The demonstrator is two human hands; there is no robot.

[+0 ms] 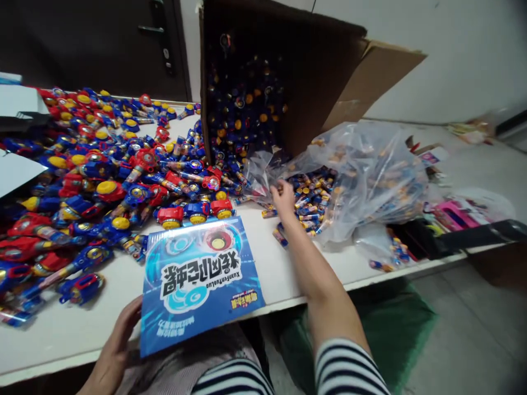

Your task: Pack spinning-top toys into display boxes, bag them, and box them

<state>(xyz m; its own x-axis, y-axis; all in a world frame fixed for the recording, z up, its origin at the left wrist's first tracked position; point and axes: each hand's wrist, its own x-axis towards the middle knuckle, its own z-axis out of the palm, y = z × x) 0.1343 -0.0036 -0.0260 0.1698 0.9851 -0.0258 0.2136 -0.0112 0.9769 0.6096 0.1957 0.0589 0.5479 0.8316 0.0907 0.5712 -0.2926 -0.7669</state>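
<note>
My left hand (117, 337) grips the left side of a blue printed cardboard box (197, 280), which lies tilted at the table's front edge. Its lettering is upside down from here. Ahead of me, my right hand (284, 198) is at the mouth of a clear plastic bag (366, 164), fingers curled against the film. Whatever is between those fingers is too small to make out. Small candy-like tubes (310, 203) with orange ends spill from the bag beside this hand. Several red and blue spinning-top toys (195, 211) stand in a row behind the box.
A big pile of red, blue and yellow toys (102, 186) covers the table's left side. Behind it, a large cardboard carton (346, 93) lies on its side with more toys inside. A pink item (453, 215) and a few loose tubes (381, 265) lie at the right.
</note>
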